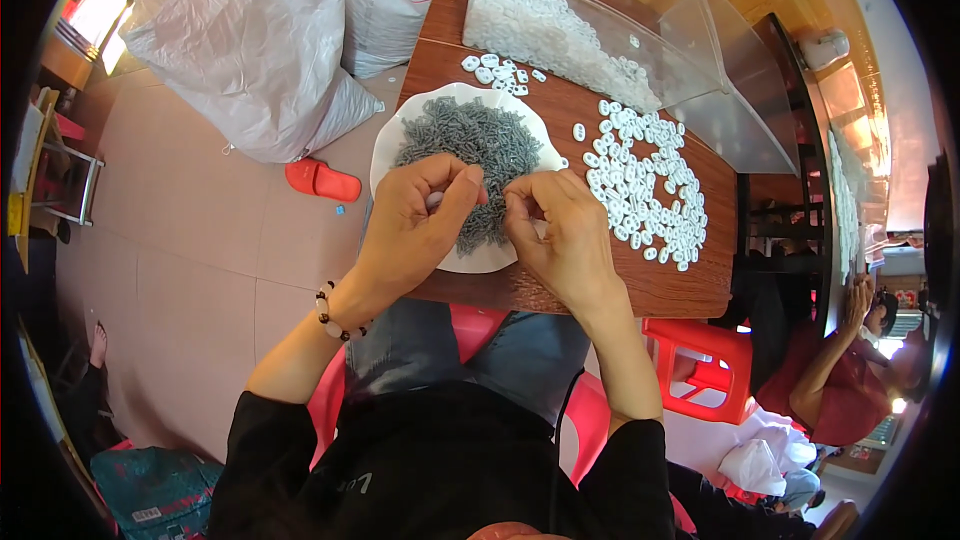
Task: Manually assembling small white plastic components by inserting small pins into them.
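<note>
Over a white scalloped plate [384, 162] heaped with small grey screw-like pieces [468, 128], my two hands face each other, a small gap between them. My left hand [420, 218] is closed, thumb against the fingers; a small whitish piece [434, 200] shows inside the curl, and looks like one of the white plastic ovals. Thumb and fingertips of my right hand [563, 230] are pinched together above the plate's right part; what they hold is too small to make out. Many white plastic ovals with two holes [612, 178] lie spread on the table to the right.
Behind the plate stands a clear plastic bin [690, 80] with a heap of white pieces; a few more ovals [497, 72] lie before it. The brown table [650, 298] ends near my lap. White sacks [250, 40], a red slipper [322, 180] and a red stool [700, 365] stand around.
</note>
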Available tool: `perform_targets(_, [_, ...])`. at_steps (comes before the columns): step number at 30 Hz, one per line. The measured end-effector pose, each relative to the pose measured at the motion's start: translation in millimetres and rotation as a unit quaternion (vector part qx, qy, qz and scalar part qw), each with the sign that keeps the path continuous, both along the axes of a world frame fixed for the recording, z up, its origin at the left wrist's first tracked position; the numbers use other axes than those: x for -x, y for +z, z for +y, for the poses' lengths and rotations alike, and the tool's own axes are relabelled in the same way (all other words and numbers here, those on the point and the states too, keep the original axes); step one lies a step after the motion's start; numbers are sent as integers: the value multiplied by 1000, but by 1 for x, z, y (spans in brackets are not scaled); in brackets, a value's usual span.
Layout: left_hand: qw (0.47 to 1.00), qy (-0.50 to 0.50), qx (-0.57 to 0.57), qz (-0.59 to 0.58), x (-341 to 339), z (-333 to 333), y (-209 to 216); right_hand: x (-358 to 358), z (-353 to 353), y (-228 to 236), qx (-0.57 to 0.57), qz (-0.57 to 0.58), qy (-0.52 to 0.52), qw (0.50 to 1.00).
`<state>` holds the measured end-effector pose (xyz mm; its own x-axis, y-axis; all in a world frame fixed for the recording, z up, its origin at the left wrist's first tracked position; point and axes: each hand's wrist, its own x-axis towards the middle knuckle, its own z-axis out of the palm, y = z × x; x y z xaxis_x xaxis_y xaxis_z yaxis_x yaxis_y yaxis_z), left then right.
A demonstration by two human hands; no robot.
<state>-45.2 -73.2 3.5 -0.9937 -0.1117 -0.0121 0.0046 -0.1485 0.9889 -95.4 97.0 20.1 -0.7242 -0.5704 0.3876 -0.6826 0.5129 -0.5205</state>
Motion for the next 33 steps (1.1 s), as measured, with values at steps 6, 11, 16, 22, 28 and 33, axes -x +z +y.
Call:
perform_targets(6, [1000, -5, -1, 2, -2, 7, 4, 1, 4, -7, 19, 6, -21, 1000])
perform_targets(11, [998, -22, 55, -20, -4, 9, 9, -1, 4, -7, -5, 13, -38, 999])
perform_targets(16, [998, -28, 64, -3, -4, 15, 2, 0, 2, -12, 3, -8, -17, 1000])
perform_targets(22, [996, -36, 86, -16, -1, 17, 3, -2, 6, -5, 91, -20, 21, 995])
perform_targets(28, [993, -8, 119, -24, 0, 9, 2, -3, 6, -5, 113, -83, 40, 989])
perform_targets(33, [991, 15, 134, 1, -2, 9, 3, -3, 5, -5, 135, -84, 5, 987])
